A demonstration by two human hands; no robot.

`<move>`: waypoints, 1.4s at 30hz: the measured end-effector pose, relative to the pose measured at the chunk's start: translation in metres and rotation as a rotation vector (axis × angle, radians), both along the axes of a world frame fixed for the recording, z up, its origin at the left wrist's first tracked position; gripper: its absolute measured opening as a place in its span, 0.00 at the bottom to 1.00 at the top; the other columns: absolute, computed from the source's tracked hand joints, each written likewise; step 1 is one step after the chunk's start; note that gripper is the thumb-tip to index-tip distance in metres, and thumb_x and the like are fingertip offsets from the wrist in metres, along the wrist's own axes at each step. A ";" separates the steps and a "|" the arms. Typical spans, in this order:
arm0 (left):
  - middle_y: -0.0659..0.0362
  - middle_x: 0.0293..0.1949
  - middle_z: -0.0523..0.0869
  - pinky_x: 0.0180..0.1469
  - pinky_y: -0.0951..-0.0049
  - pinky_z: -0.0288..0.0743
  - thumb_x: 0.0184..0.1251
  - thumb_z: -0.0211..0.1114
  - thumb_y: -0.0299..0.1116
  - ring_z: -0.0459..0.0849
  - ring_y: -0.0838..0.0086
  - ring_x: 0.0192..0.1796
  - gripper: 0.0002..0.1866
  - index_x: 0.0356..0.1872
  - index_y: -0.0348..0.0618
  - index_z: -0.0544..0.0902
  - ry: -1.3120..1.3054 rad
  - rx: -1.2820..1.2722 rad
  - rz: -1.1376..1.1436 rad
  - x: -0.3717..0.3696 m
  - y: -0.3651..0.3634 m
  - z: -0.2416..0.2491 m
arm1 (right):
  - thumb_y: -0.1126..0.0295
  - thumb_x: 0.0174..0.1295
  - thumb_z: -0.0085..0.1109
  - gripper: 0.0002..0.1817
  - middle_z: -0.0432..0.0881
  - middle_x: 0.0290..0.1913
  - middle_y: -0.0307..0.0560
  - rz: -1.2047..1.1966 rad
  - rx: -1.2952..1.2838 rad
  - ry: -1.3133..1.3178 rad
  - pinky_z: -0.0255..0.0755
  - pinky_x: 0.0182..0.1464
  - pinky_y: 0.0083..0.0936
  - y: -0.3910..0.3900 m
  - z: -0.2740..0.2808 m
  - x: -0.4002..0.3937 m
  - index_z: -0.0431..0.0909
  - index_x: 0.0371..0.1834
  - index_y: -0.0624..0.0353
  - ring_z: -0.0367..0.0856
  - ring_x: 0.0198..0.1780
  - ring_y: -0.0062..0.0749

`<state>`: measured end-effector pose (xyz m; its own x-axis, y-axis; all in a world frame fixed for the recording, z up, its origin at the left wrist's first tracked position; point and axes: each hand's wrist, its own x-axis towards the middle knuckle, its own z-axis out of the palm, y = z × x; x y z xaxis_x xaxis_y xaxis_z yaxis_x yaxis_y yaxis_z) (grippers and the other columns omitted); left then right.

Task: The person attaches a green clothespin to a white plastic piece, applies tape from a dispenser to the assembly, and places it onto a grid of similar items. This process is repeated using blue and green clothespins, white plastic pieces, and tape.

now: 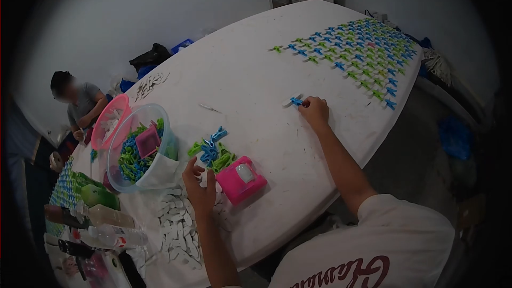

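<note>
My right hand pinches a blue plastic clip with a white piece attached to it, at the table surface. My left hand is open, fingers apart, beside a pink box with a pale rounded item on top. Just beyond its fingertips lies a small heap of blue clips and green clips. Loose white pieces are spread under and beside my left wrist.
Rows of blue and green clips cover the table's far right. A clear tub of clips and a pink basket stand left. A thin tool lies mid-table. Bottles crowd the near left; another person sits beyond.
</note>
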<state>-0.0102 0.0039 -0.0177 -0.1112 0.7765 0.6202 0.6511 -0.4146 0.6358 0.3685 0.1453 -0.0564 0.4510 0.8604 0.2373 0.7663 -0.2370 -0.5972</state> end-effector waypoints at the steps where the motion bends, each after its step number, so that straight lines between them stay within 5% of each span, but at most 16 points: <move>1: 0.61 0.38 0.79 0.44 0.72 0.68 0.64 0.67 0.30 0.74 0.75 0.40 0.26 0.64 0.41 0.73 -0.001 0.008 0.000 0.000 0.001 0.000 | 0.60 0.56 0.70 0.12 0.86 0.41 0.42 -0.011 -0.020 0.000 0.72 0.51 0.36 0.007 0.004 -0.001 0.88 0.38 0.54 0.77 0.49 0.39; 8: 0.61 0.39 0.77 0.46 0.72 0.69 0.63 0.66 0.26 0.73 0.74 0.40 0.26 0.63 0.41 0.73 -0.047 -0.087 0.026 -0.006 0.005 -0.013 | 0.58 0.53 0.69 0.11 0.88 0.36 0.38 -0.058 0.007 -0.057 0.69 0.51 0.38 0.097 0.008 0.002 0.89 0.35 0.49 0.77 0.51 0.39; 17: 0.61 0.39 0.76 0.48 0.72 0.68 0.62 0.66 0.24 0.72 0.74 0.40 0.24 0.61 0.39 0.75 -0.197 -0.235 0.044 -0.009 0.010 -0.019 | 0.56 0.57 0.69 0.12 0.89 0.38 0.42 -0.081 0.055 -0.016 0.79 0.45 0.36 0.227 0.004 0.029 0.89 0.38 0.50 0.87 0.41 0.37; 22: 0.62 0.36 0.77 0.44 0.73 0.70 0.64 0.64 0.26 0.74 0.77 0.37 0.22 0.60 0.39 0.74 -0.040 -0.290 0.096 -0.006 0.013 -0.019 | 0.57 0.62 0.68 0.13 0.88 0.41 0.42 -0.163 -0.051 0.035 0.81 0.44 0.35 0.246 0.014 0.029 0.86 0.42 0.52 0.87 0.44 0.36; 25: 0.61 0.36 0.78 0.42 0.74 0.70 0.64 0.65 0.25 0.74 0.77 0.37 0.22 0.59 0.39 0.75 -0.169 -0.363 0.102 -0.005 0.013 -0.017 | 0.57 0.64 0.65 0.12 0.88 0.42 0.42 -0.201 -0.075 -0.006 0.81 0.44 0.35 0.252 0.016 0.028 0.84 0.43 0.52 0.87 0.44 0.36; 31: 0.59 0.36 0.79 0.39 0.74 0.73 0.64 0.65 0.24 0.75 0.78 0.36 0.20 0.58 0.37 0.75 0.110 -0.299 0.086 -0.008 0.012 -0.021 | 0.57 0.67 0.63 0.12 0.87 0.43 0.44 -0.242 -0.098 0.021 0.82 0.45 0.35 0.261 0.019 0.027 0.83 0.43 0.52 0.87 0.46 0.36; 33: 0.59 0.36 0.79 0.37 0.75 0.74 0.64 0.65 0.23 0.76 0.78 0.34 0.20 0.57 0.36 0.75 -0.094 -0.352 0.062 -0.012 0.011 -0.028 | 0.57 0.67 0.63 0.12 0.87 0.43 0.44 -0.262 -0.086 -0.012 0.82 0.46 0.36 0.261 0.015 0.026 0.83 0.43 0.52 0.87 0.46 0.36; 42: 0.59 0.36 0.79 0.37 0.76 0.72 0.58 0.70 0.24 0.77 0.76 0.33 0.22 0.55 0.40 0.79 -0.186 -0.386 0.088 -0.010 0.009 -0.026 | 0.56 0.68 0.61 0.12 0.88 0.44 0.43 -0.293 -0.080 -0.021 0.81 0.47 0.36 0.266 0.013 0.028 0.83 0.44 0.50 0.86 0.48 0.37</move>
<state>-0.0199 0.0126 -0.0436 -0.2700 0.9300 0.2492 0.5327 -0.0712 0.8433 0.3964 0.4115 -0.0431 0.6785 0.7107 0.1859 0.6704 -0.4956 -0.5522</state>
